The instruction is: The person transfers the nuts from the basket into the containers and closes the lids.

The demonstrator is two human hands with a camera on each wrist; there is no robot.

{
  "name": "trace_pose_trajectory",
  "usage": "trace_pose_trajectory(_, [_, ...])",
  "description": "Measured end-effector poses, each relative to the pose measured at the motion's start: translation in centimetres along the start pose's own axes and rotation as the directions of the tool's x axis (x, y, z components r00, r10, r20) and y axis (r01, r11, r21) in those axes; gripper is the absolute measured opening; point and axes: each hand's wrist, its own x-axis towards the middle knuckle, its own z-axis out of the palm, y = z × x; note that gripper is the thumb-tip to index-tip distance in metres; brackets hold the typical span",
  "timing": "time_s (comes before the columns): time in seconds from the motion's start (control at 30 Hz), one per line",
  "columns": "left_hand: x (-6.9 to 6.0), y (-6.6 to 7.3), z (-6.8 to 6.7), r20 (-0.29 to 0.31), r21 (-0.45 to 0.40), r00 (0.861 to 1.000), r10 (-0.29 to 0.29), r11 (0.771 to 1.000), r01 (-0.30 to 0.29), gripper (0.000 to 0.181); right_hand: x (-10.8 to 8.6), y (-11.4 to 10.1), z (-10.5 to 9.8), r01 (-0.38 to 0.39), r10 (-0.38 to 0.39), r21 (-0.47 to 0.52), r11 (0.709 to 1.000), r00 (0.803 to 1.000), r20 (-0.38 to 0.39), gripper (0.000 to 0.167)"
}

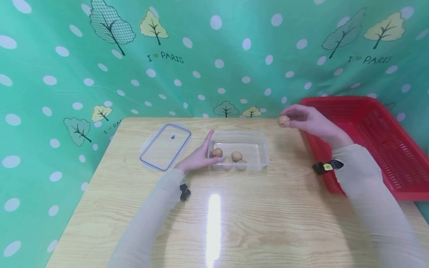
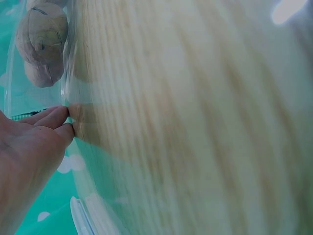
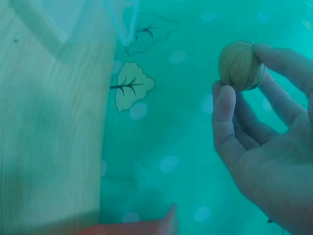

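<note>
A walnut (image 1: 283, 120) is pinched between the thumb and fingertips of my right hand (image 1: 310, 121). The right wrist view shows this walnut (image 3: 241, 66) whole, with its seam lines. My left hand (image 1: 197, 159) touches the left end of a clear plastic container (image 1: 256, 149), index finger stretched along the end and thumb at the front corner. Inside the container several walnuts (image 1: 236, 156) lie toward its left and front. In the left wrist view, fingertips of the left hand (image 2: 34, 142) meet the container wall, beside walnuts (image 2: 41, 34) seen through the plastic.
A clear lid with a blue seal (image 1: 165, 147) lies on the wooden table (image 1: 254, 223), left of the container. A large red basket (image 1: 348, 111) stands at the right, under the right forearm. Behind the table hangs a green patterned cloth (image 1: 231, 74).
</note>
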Motion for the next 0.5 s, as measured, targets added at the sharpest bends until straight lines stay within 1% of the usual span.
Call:
trace_pose_trajectory(0.03, [0.0,0.1,0.0,0.005,-0.002,1.0,-0.004,1.0,0.004,0.112,0.1,0.1,0.2,0.004,-0.004,0.005,1.0,1.0,0.004,0.042])
trace_pose_trajectory(0.17, [-0.8,2.0,-0.3,0.014,-0.008,1.0,-0.002,1.0,0.002,0.109,0.2,0.2,0.8,0.022,-0.022,0.018,1.0,1.0,0.007,0.038])
trace_pose_trajectory(0.27, [-0.8,1.8,-0.2,0.007,-0.008,1.0,0.003,1.0,-0.003,0.11,0.2,0.3,1.2,0.027,-0.027,0.022,0.999,1.0,0.015,0.039])
trace_pose_trajectory(0.4, [0.0,-0.2,0.1,-0.011,0.002,1.0,-0.001,1.0,0.001,0.111,0.3,0.2,1.8,0.024,-0.025,0.021,0.999,0.999,0.03,0.04])
trace_pose_trajectory(0.5, [0.0,-0.2,0.1,-0.02,0.007,1.0,-0.005,1.0,0.005,0.111,0.5,0.0,2.2,0.03,-0.031,0.022,0.999,0.999,0.033,0.039])
